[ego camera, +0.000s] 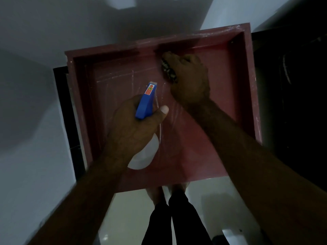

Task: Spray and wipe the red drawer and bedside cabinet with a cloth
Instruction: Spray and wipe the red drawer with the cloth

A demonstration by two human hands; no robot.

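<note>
Red drawer (203,147) pulled open, right hand (190,80) clutching a patterned cloth (167,68) against its far inner wall, left hand (134,128) gripping a spray bottle (146,101) (blue head) above the drawer floor.

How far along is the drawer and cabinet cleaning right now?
Done: unclear; pale streaks on the red drawer floor could be spray or scuffs. In hand: the right hand presses the cloth against the far inner wall while the left hand grips the spray bottle above the floor. Left: whitish marks on the rim, and neither hand touches the dark bedside cabinet.
</note>
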